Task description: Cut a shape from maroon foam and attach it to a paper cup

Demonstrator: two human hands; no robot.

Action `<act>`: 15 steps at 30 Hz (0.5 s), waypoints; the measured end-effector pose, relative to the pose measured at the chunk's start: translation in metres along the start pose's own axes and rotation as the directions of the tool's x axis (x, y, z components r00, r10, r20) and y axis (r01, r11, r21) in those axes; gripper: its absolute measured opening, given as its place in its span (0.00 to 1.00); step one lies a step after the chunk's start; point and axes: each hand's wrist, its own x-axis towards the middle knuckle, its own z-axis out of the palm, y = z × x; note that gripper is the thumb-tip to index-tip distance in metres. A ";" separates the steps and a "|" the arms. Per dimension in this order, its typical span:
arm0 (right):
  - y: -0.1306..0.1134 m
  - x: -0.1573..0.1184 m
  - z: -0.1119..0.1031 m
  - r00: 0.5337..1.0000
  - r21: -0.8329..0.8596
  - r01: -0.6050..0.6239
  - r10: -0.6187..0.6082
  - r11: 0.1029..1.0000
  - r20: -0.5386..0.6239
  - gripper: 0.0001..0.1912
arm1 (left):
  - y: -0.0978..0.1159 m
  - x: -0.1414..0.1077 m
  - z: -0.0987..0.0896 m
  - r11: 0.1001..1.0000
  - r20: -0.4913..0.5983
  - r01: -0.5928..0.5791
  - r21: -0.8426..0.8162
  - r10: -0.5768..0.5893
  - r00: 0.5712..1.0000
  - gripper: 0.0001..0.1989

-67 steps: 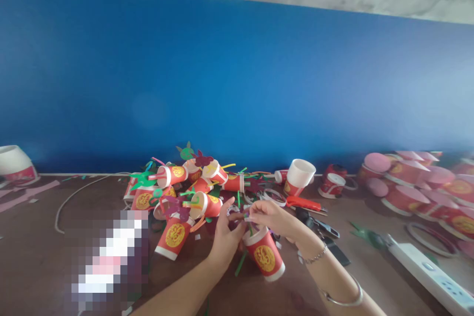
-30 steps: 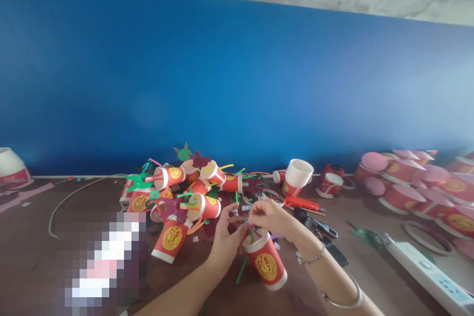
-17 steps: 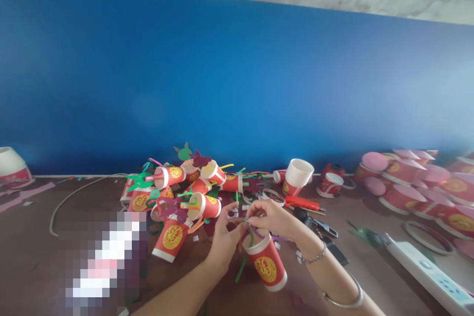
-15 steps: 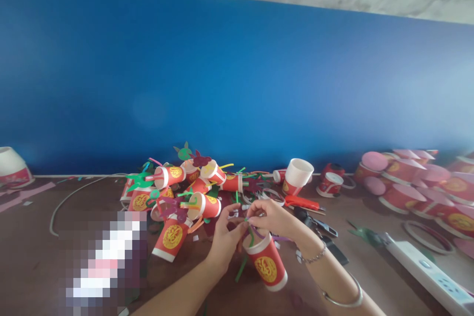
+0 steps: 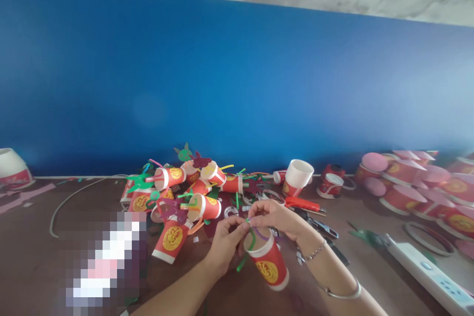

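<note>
My left hand (image 5: 226,243) pinches the upper end of a thin green strip (image 5: 253,241) between thumb and finger. Right beside it, my right hand (image 5: 273,220) is closed on a purple strip (image 5: 263,233), and the fingertips of both hands meet where the strips come together. Just below them a red paper cup (image 5: 269,267) with a white rim and a yellow round emblem tilts, its mouth toward the hands. The strips pass at its mouth; how they are joined is hidden by the fingers.
Left of my hands lies a pile of red cups (image 5: 174,238) with coloured strips and cut-out shapes. Stacked white cups (image 5: 298,174), a red-handled tool (image 5: 302,203) and a white power strip (image 5: 425,269) are to the right. Pink-topped cups (image 5: 403,197) crowd the far right.
My left hand's fingers have drawn in closer to the pinch, uncovering a white curved piece behind. The right hand has shifted slightly, and the cup stays nearly in place.
</note>
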 end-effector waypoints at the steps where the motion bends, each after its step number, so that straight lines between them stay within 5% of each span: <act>1: 0.001 0.001 0.000 1.000 0.050 -0.009 0.009 0.999 0.012 0.13 | 0.000 0.000 -0.001 1.000 0.010 -0.003 -0.007 0.003 1.000 0.20; 7: 0.009 0.005 -0.002 0.994 0.290 -0.094 0.072 0.952 0.086 0.13 | -0.004 0.000 -0.003 0.998 0.048 -0.041 -0.050 0.044 0.998 0.18; 15: 0.001 0.000 -0.002 0.996 0.222 -0.057 0.042 0.973 0.074 0.15 | -0.001 0.000 -0.001 0.998 0.000 -0.039 -0.051 0.039 0.999 0.19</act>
